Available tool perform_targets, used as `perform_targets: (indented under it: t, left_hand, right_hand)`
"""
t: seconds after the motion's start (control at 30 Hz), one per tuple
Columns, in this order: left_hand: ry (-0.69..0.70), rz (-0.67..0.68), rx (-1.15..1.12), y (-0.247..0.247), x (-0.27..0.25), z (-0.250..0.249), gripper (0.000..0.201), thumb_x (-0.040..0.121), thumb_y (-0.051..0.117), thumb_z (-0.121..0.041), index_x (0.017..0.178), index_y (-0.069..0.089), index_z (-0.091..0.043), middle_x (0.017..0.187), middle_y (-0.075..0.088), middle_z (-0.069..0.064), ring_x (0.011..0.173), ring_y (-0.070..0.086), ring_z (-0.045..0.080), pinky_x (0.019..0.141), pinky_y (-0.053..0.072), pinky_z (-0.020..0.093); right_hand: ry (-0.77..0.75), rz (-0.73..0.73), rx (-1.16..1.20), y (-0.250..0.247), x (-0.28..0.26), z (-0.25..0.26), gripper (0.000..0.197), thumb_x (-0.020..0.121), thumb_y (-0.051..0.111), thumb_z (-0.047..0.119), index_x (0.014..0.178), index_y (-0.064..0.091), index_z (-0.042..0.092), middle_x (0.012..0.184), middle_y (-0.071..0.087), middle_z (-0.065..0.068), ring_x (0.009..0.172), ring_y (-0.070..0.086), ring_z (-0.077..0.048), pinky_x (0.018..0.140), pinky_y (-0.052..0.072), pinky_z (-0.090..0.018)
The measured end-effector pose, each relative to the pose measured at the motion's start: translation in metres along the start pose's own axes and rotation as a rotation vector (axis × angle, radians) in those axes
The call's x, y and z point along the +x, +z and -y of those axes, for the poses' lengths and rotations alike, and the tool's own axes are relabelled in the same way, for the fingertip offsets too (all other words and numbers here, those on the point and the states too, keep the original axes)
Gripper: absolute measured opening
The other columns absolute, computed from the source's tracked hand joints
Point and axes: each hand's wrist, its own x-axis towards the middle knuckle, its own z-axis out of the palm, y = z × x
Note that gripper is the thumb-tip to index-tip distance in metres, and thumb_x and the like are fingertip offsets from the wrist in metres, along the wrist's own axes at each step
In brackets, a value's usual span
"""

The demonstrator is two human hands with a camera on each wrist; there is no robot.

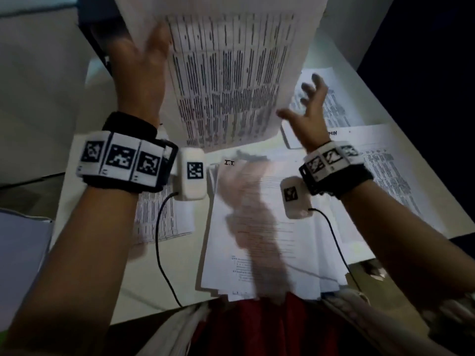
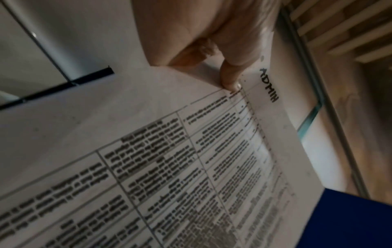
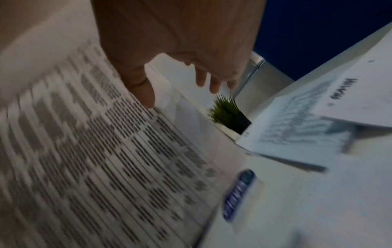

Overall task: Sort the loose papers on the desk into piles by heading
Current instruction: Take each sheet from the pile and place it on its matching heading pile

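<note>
A printed table sheet (image 1: 226, 73) headed "ADMIN" is held up in the air above the bench (image 1: 108, 80). The left hand (image 1: 144, 60) pinches its left edge between thumb and fingers. The right hand (image 1: 308, 104) is spread, its thumb touching the sheet's right edge. Below lie an "I.T." pile (image 1: 257, 227) and, further right, another "ADMIN" pile (image 1: 359, 140).

A table-printed sheet (image 1: 226, 73) headed ADMIN hangs above paper piles (image 1: 259, 227).
</note>
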Motion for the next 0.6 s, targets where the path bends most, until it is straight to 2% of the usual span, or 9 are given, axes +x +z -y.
perform_targets:
  t: [0.07, 0.1, 0.13, 0.17, 0.2, 0.27, 0.4, 0.5, 0.6]
  left_hand:
    - [-0.093, -0.063, -0.128, 0.011, -0.002, -0.008, 0.064, 0.083, 0.057, -0.037, 0.123, 0.044, 0.011, 0.116, 0.058, 0.022, 0.102, 0.059, 0.027, 0.088, 0.051, 0.027]
    - [-0.150, -0.085, -0.184, 0.017, -0.003, -0.008, 0.062, 0.082, 0.056, -0.039, 0.120, 0.047, 0.008, 0.108, 0.062, 0.015, 0.104, 0.059, 0.030, 0.090, 0.051, 0.037]
    - [-0.188, -0.076, -0.259, 0.025, -0.005, -0.007, 0.049, 0.085, 0.055, -0.034, 0.114, 0.052, 0.005, 0.098, 0.064, 0.008, 0.101, 0.062, 0.029, 0.089, 0.052, 0.041]
    - [-0.228, -0.049, -0.335, 0.034, -0.007, -0.003, 0.033, 0.088, 0.054, -0.027, 0.107, 0.055, 0.001, 0.090, 0.065, 0.002, 0.093, 0.064, 0.024, 0.085, 0.053, 0.039]
    - [-0.278, 0.011, -0.400, 0.045, -0.013, -0.003, 0.022, 0.090, 0.053, -0.023, 0.102, 0.055, -0.005, 0.085, 0.064, -0.002, 0.083, 0.064, 0.017, 0.077, 0.054, 0.034]
    - [-0.366, 0.137, -0.378, 0.070, -0.034, 0.000, 0.024, 0.086, 0.057, -0.027, 0.101, 0.050, -0.009, 0.088, 0.061, 0.000, 0.076, 0.058, 0.011, 0.066, 0.050, 0.028]
    - [-0.514, 0.417, -0.134, 0.132, -0.093, 0.018, 0.024, 0.092, 0.054, -0.014, 0.114, 0.049, -0.007, 0.109, 0.060, 0.008, 0.095, 0.061, 0.018, 0.082, 0.051, 0.027]
    - [-0.554, 0.540, 0.148, 0.169, -0.127, 0.032, 0.020, 0.089, 0.047, -0.006, 0.109, 0.046, -0.008, 0.105, 0.053, 0.010, 0.105, 0.056, 0.030, 0.080, 0.044, 0.032]
    - [-0.677, 0.674, 0.264, 0.194, -0.157, 0.044, 0.031, 0.088, 0.046, -0.004, 0.118, 0.042, -0.007, 0.113, 0.052, 0.011, 0.106, 0.054, 0.029, 0.081, 0.046, 0.035]
  right_hand:
    - [-0.021, 0.048, 0.143, -0.018, 0.007, 0.029, 0.070, 0.066, 0.065, 0.012, 0.129, 0.036, 0.006, 0.119, 0.054, -0.010, 0.111, 0.053, -0.023, 0.091, 0.048, -0.031]
    - [-0.030, 0.055, 0.132, -0.027, 0.008, 0.038, 0.058, 0.064, 0.065, 0.014, 0.118, 0.048, 0.006, 0.104, 0.063, -0.004, 0.099, 0.059, -0.021, 0.085, 0.051, -0.029]
    - [-0.040, 0.033, 0.094, -0.037, 0.009, 0.043, 0.047, 0.062, 0.066, 0.019, 0.107, 0.058, 0.008, 0.090, 0.067, 0.003, 0.090, 0.061, -0.020, 0.082, 0.052, -0.032]
    - [-0.048, -0.012, 0.062, -0.047, 0.008, 0.045, 0.038, 0.062, 0.066, 0.022, 0.099, 0.062, 0.010, 0.081, 0.068, 0.008, 0.085, 0.062, -0.020, 0.081, 0.053, -0.035]
    - [-0.052, -0.063, 0.061, -0.059, 0.007, 0.045, 0.035, 0.064, 0.063, 0.022, 0.096, 0.063, 0.010, 0.080, 0.068, 0.007, 0.083, 0.062, -0.021, 0.082, 0.053, -0.038]
    - [-0.051, -0.155, 0.124, -0.085, 0.004, 0.040, 0.036, 0.067, 0.058, 0.016, 0.102, 0.058, 0.008, 0.088, 0.065, -0.001, 0.086, 0.062, -0.021, 0.083, 0.053, -0.038]
    - [-0.052, -0.178, 0.073, -0.143, -0.009, 0.025, 0.026, 0.066, 0.054, 0.015, 0.089, 0.041, 0.018, 0.097, 0.053, -0.002, 0.086, 0.058, -0.010, 0.073, 0.051, -0.023]
    - [0.047, -0.251, -0.236, -0.184, -0.021, 0.009, 0.028, 0.072, 0.056, 0.023, 0.094, 0.041, 0.013, 0.092, 0.047, 0.003, 0.077, 0.049, -0.002, 0.062, 0.042, -0.009]
    - [0.175, -0.254, -0.527, -0.223, -0.030, -0.023, 0.024, 0.087, 0.053, 0.013, 0.107, 0.046, 0.002, 0.100, 0.045, -0.006, 0.087, 0.047, -0.016, 0.070, 0.038, -0.023]
